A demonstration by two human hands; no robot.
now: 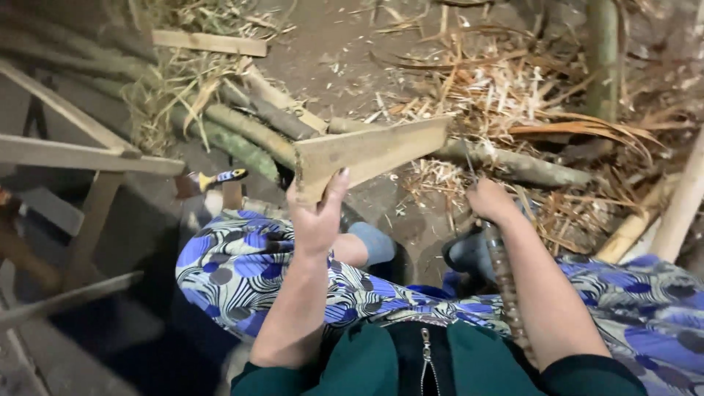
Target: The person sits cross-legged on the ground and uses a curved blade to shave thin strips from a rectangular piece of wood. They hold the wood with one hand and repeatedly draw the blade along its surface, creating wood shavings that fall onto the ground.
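Observation:
My left hand (317, 213) grips the lower corner of a flat wooden board (370, 152), held up above my knees with its long edge running toward the upper right. My right hand (490, 202) is closed around the top of a thin dark ridged rod (504, 277) that runs back along my forearm; its far end is hidden by the hand. Both hands are over my lap, which is covered by a blue, white and black patterned cloth (235, 268).
Bamboo poles (249, 132) and dry shavings (506, 88) litter the dirt floor ahead. A wooden frame (81, 154) stands at left. A small tool with a yellow-and-blue handle (220, 178) lies near my left knee. Pale poles (682, 205) lean at right.

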